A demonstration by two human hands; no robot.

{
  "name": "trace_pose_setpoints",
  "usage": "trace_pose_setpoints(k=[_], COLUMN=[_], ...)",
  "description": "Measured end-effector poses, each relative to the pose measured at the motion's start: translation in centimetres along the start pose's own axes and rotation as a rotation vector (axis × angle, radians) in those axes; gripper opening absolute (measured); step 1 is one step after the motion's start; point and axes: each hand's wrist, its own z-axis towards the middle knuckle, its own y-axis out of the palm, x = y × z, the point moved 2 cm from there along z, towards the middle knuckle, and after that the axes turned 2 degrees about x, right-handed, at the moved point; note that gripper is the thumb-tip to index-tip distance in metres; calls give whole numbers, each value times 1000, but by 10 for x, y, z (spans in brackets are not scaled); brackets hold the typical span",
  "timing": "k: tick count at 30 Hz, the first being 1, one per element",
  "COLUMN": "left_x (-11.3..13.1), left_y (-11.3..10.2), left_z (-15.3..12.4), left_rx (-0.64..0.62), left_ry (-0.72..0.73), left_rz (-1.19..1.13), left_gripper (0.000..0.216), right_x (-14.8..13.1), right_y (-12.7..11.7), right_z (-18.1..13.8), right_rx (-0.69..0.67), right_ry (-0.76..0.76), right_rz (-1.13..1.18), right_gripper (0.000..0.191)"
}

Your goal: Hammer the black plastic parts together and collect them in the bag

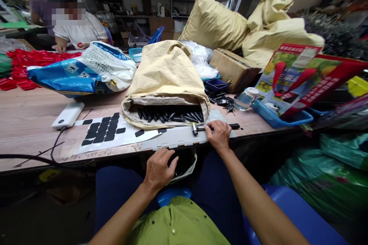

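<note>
A small hammer (194, 129) with a silver and yellow-green head and a black handle lies across a grey sheet (178, 141) near the table's front edge. Over its handle rests my right hand (219, 136), fingers closed round it. My left hand (159, 169) hovers low at the table edge, its thumb apart from its bent fingers and nothing seen in it. Facing me is the mouth of a cream cloth sack (168, 72), with several black, narrow parts (169, 116) inside. To the left, black rounded stickers (102, 129) sit in rows on a white sheet (130, 136).
A white power bank (68, 115) with a cable lies left, below a blue-and-white bag (86, 71). Right of the sack stand a lidded clear jar (246, 98) and a blue basket (281, 119) holding a printed bag. Two people sit at the far left.
</note>
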Motion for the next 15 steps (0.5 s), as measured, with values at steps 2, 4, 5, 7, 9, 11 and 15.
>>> trace_pose_setpoints(k=[2,4,5,7,9,11,15], left_x=[3,-3,-8,-18,-29,-36,-41], left_y=[-8,-11,-10,-4,4,10,6], left_z=[36,77,97,131,152,161,151], left_rx=[120,185,203,172,99,45,81], left_ry=[14,-61,-114,-192,-234,-253,-225], left_rz=[21,71,93,132,163,171,83], left_gripper=[18,20,21,28,31,23,12], right_x=[-2,-4,-5,-5,-4,-3,-3], right_y=[4,6,5,4,3,3,4], right_z=[-5,-7,-8,-7,-7,-7,-7], right_rx=[45,52,52,54,60,62,45], right_ry=[-15,-34,-41,-51,-52,-50,-54], right_rz=[-37,-60,-64,-62,-53,-51,-52], right_gripper=[14,15,16,16,16,16,16])
